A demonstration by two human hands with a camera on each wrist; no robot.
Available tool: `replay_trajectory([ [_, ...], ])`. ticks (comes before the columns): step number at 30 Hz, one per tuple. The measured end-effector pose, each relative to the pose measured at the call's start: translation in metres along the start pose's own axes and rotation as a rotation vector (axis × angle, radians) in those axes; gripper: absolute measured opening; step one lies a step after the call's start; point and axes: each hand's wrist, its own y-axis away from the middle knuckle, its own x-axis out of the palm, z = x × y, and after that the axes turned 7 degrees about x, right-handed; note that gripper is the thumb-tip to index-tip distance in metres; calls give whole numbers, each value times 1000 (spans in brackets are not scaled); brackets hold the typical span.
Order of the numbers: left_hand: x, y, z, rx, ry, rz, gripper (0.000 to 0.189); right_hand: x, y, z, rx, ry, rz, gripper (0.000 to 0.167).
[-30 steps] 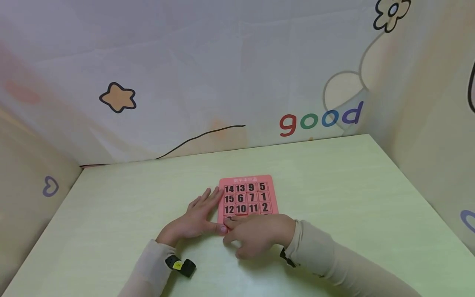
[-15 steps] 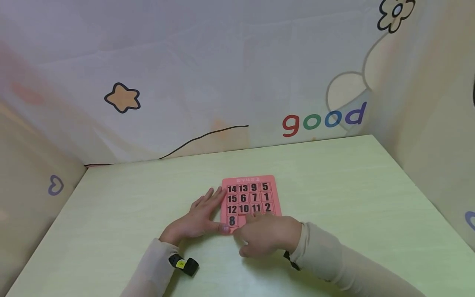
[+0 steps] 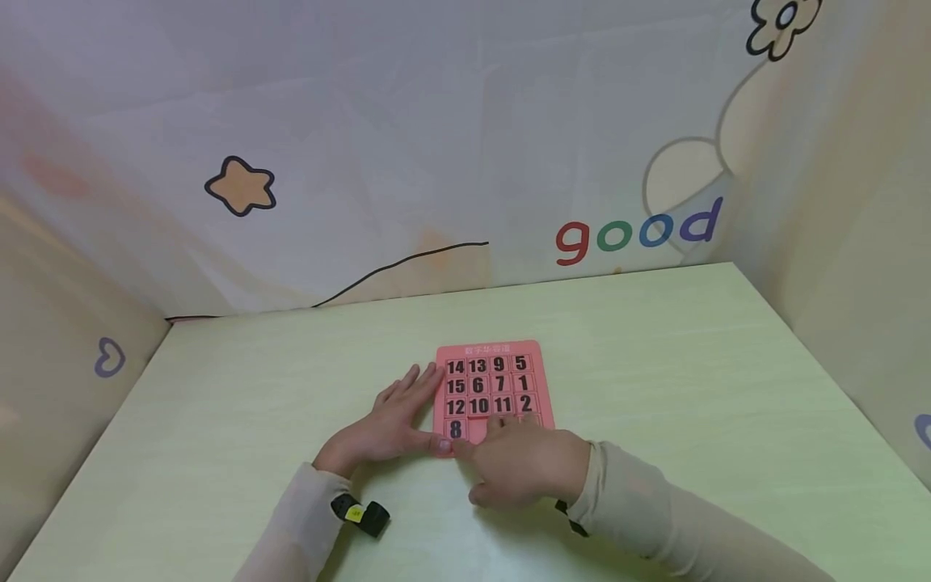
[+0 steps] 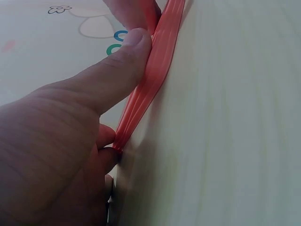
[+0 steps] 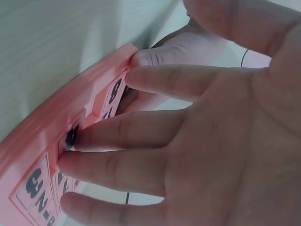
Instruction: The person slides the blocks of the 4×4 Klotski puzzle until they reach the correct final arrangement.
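A pink number slide puzzle lies flat on the table, its black-numbered tiles in a square frame. My left hand braces it: straight, spread fingers lie along the left edge, and the thumb presses at the near left corner. Over the bottom row is my right hand, fingers extended. Its index fingertip sits at the near edge of the 8 tile. In the right wrist view the middle and ring fingertips touch a bottom-row tile whose number is mostly covered. A vacant slot shows between that tile and the 8.
The pale green table spreads around the puzzle. A printed cloth backdrop with a star and the word "good" rises behind it, and more cloth hangs at both sides. Each wrist wears a black strap.
My right fingers have moved rightward along the bottom row, uncovering the 8 tile and the vacant slot beside it. The left hand keeps its place on the puzzle; the head view has shifted slightly.
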Motion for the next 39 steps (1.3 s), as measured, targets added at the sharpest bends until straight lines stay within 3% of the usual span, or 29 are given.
replay_trajectory([
  [8, 0, 1, -2, 26, -7, -4, 106, 5, -4, -1, -105, -55, -7, 67],
  [14, 0, 2, -1, 17, -5, -7, 104, 5, -7, 0, -165, -9, 5, 67],
  [16, 0, 2, -1, 11, 7, -8, 106, 5, -8, 0, -149, 0, 9, 65],
  [19, 0, 2, -1, 4, 14, -9, 109, 5, -7, 1, -58, -20, 6, 62],
  [23, 0, 1, -2, 2, 14, -11, 109, 6, -6, 2, 110, 0, -63, 57],
  [26, 1, 1, -3, 4, 12, -16, 107, 6, -7, 0, 186, 76, -126, 51],
  [31, 0, 1, -3, -2, 14, -14, 108, 4, -6, -3, 184, 108, -151, 39],
  [39, 0, 0, -4, -4, 3, -7, 109, 5, -8, -4, 137, 117, -149, 39],
])
